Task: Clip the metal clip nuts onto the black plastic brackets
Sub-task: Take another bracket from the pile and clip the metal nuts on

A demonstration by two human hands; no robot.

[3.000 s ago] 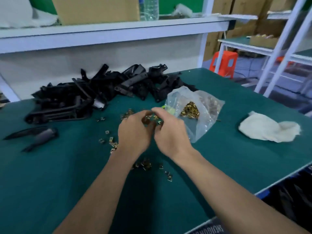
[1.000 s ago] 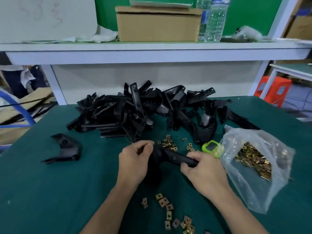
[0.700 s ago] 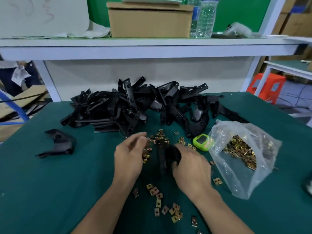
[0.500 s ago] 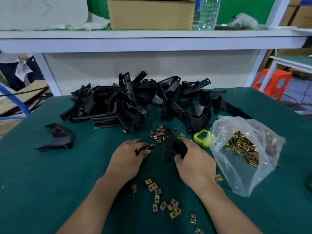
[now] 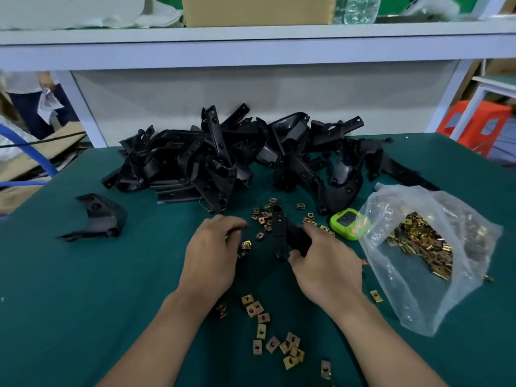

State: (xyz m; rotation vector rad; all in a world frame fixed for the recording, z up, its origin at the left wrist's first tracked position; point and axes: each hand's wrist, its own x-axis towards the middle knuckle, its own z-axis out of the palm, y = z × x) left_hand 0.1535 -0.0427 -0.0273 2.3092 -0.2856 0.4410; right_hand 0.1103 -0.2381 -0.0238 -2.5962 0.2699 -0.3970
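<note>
Right hand [image 5: 326, 263]: fingers curled round 1 bracket [image 5: 280, 233]. Left hand [image 5: 212, 255]: fingers bent over loose clips [image 5: 246, 245] just beside them; possibly pinching 1, unclear. Pile [image 5: 237, 157] beyond fingertips looks unclipped: early, most left.

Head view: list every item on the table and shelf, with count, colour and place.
table: one, dark green, foreground
bracket pile: many, black, back of table
lone bracket: one, black, table's left
held bracket: one, black, centre, gripped
loose clip nuts: many, brass, scattered mid-table and nearer
plastic bag: one, clear, right, holds more nuts
device: one, lime green, beside bag
cardboard box: one, brown, on shelf
bottle: one, clear, on shelf
left hand: one, bare, fingers curled above loose nuts
right hand: one, bare, grips held bracket
</note>
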